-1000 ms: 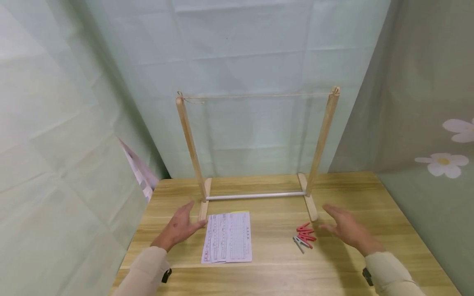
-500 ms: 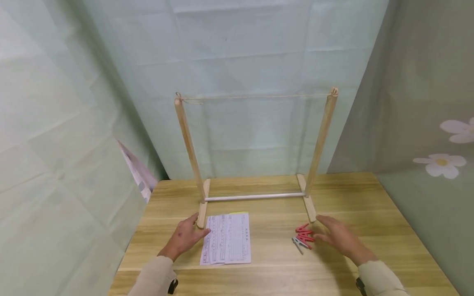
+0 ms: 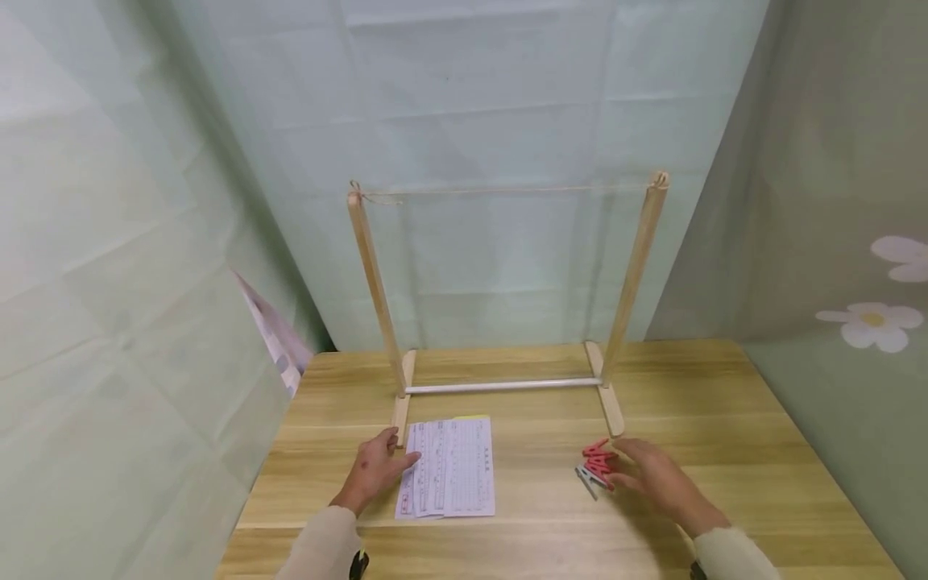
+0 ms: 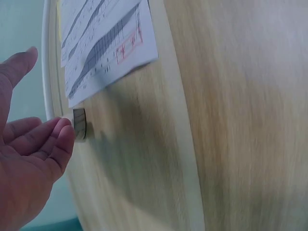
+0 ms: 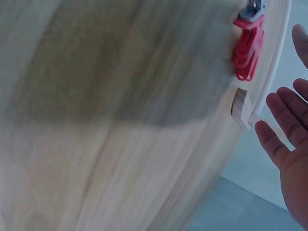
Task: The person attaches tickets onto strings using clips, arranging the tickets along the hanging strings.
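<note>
My left hand (image 3: 372, 471) is beside the left edge of a fanned stack of printed paper sheets (image 3: 464, 471), close to the front end of the stand's left foot (image 3: 400, 420). In the left wrist view its fingers (image 4: 36, 139) bend loosely and hold nothing; thumb and fingers are apart. My right hand (image 3: 661, 486) hovers at the right of several red clothespins (image 3: 598, 459) and a grey clothespin (image 3: 587, 480). Seen from the right wrist, that hand (image 5: 294, 144) has extended fingers with nothing in them, near the right foot's end (image 5: 240, 109). Contact with either foot is unclear.
A wooden stand with two uprights (image 3: 634, 278) stands at the back of the table (image 3: 536, 548). A thin string (image 3: 500, 190) joins the tops, and a white rod (image 3: 500, 386) joins the bases. Pale cloth (image 3: 500, 97) hangs behind and on both sides.
Both hands have moved inward and slightly nearer the person: the left toward the left foot and papers, the right toward the clothespins. Papers, clothespins and stand look unmoved.
</note>
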A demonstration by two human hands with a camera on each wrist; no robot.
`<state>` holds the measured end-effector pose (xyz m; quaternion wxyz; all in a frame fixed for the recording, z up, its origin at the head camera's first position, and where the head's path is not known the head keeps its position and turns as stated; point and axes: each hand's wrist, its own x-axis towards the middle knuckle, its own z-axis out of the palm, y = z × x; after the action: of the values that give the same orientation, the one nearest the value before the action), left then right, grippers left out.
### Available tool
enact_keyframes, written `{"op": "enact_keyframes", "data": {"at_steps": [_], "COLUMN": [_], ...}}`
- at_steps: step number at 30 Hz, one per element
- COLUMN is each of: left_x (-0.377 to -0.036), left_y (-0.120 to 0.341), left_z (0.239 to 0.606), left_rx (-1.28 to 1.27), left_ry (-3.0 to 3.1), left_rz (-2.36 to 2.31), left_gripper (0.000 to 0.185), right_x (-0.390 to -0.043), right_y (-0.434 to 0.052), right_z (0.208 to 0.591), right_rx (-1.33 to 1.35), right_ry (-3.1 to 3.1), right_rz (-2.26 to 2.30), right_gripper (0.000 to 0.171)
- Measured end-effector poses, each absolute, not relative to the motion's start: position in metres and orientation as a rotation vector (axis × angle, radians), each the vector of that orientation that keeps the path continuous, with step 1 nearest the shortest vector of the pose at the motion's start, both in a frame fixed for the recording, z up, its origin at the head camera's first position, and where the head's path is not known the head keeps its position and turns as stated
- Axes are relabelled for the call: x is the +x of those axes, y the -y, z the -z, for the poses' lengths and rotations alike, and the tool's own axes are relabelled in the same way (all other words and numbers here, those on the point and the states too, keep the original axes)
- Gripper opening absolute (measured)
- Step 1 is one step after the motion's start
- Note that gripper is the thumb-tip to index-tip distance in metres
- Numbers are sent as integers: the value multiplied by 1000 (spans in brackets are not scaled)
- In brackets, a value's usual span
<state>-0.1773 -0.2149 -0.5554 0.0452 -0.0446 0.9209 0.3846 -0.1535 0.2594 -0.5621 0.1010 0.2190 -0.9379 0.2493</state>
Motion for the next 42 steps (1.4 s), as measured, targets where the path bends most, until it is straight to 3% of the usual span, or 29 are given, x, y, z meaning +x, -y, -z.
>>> {"op": "enact_keyframes", "data": {"at_steps": [16,27,42], "left_x": [-179,-180,-184], "left_y": [200,185,170], "left_z": [568,574,577], "left_rx": [-216,-310,-427], "left_ry": [-2876,-2848,-2941], "left_rz": [-1179,-1207,-1203], "left_gripper": [48,45,42], "right_x": [-148,-143,-139], "right_y": [-246,-238,-225], "right_z": [581,585,587], "right_rx": [677,683,475], "right_ry": [2714,2742,2926], "right_rz": [-731,-809,-748], "right_gripper": [42,29,37]}}
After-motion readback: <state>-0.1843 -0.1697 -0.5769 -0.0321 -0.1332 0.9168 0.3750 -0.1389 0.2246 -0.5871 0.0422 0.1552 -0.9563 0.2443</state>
